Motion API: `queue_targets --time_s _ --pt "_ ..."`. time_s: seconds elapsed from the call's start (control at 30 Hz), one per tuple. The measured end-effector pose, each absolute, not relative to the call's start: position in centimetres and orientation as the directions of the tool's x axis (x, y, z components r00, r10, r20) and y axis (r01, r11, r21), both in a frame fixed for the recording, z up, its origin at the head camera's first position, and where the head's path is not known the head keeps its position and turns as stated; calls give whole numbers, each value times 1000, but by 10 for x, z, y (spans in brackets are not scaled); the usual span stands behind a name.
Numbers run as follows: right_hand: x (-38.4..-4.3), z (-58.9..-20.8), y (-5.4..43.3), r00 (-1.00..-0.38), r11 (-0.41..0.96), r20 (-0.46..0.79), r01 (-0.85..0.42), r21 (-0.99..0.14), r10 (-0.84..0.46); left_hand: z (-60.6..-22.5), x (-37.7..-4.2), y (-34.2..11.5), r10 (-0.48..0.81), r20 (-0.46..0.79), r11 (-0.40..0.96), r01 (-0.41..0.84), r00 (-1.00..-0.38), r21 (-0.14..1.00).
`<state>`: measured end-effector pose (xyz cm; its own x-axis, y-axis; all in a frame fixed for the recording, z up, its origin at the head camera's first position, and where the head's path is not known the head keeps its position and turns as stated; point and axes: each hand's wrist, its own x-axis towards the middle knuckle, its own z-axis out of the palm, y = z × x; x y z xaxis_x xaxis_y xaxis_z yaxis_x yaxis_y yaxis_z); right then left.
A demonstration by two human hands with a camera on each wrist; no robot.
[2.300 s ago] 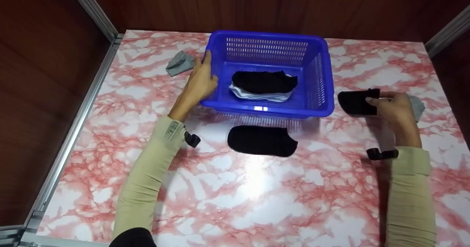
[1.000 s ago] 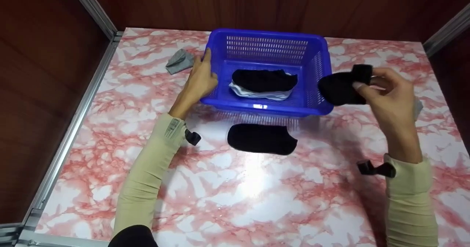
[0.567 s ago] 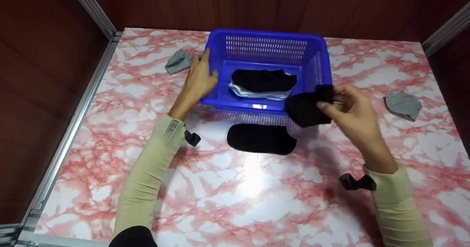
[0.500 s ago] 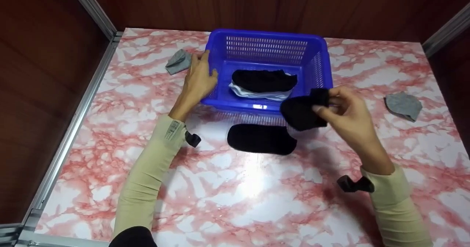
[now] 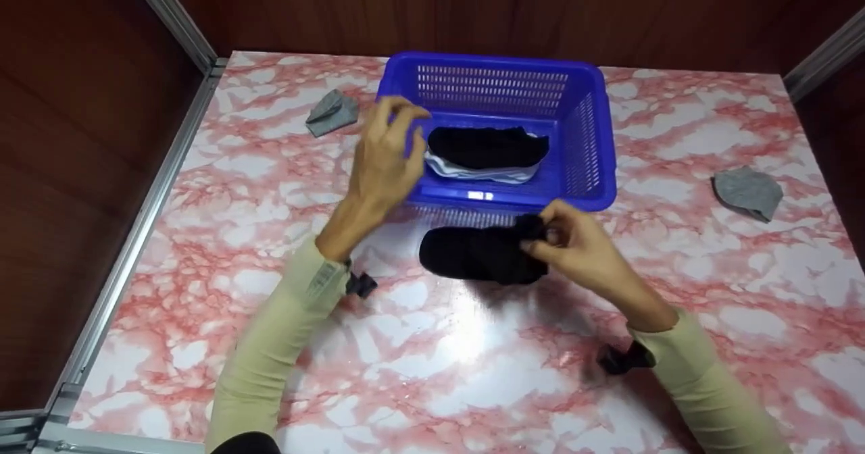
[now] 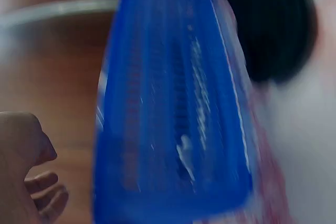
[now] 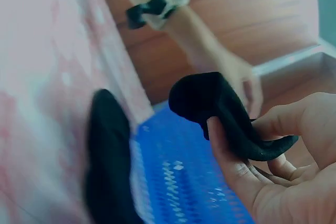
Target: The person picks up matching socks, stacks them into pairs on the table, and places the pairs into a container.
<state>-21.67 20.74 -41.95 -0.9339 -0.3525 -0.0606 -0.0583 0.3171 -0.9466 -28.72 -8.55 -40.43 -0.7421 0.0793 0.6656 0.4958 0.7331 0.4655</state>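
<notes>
My right hand (image 5: 582, 250) pinches a folded black sock (image 7: 202, 95) by its opening. In the head view it overlaps the right end of another black sock (image 5: 454, 254), which lies flat on the table; the right wrist view shows the two apart. My left hand (image 5: 385, 163) hovers at the left side of the blue basket (image 5: 589, 136), its fingers loosely bent and holding nothing. Inside the basket a black sock (image 5: 483, 146) rests on a white one (image 5: 483, 172).
A crumpled grey sock (image 5: 332, 113) lies left of the basket, and a second grey sock (image 5: 748, 192) lies to the right. The red-and-white marbled table (image 5: 419, 386) is bounded by brown panels (image 5: 507, 15) behind and at the sides.
The right hand has picked up the black sock at the right and carried it left to the flat one in front of the basket. The left hand has let go of the basket's rim.
</notes>
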Motion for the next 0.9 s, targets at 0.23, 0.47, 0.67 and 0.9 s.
queue_targets --time_s 0.23,0.47,0.67,0.9 --pt "-220 -453 199 -899 390 -115 -66 -918 -422 -404 -233 -59 521 492 618 706 -697 346" --pt "-229 -458 213 -859 656 -175 -219 -723 -480 -440 -219 -52 672 80 652 639 -736 408" --pt "-237 -444 229 -870 679 -131 -267 -684 -475 -463 -220 -45 613 31 690 554 -790 466" --pt "-246 -444 249 -766 633 -7 -526 -568 -643 -474 -214 -34 551 -42 763 483 -833 430"
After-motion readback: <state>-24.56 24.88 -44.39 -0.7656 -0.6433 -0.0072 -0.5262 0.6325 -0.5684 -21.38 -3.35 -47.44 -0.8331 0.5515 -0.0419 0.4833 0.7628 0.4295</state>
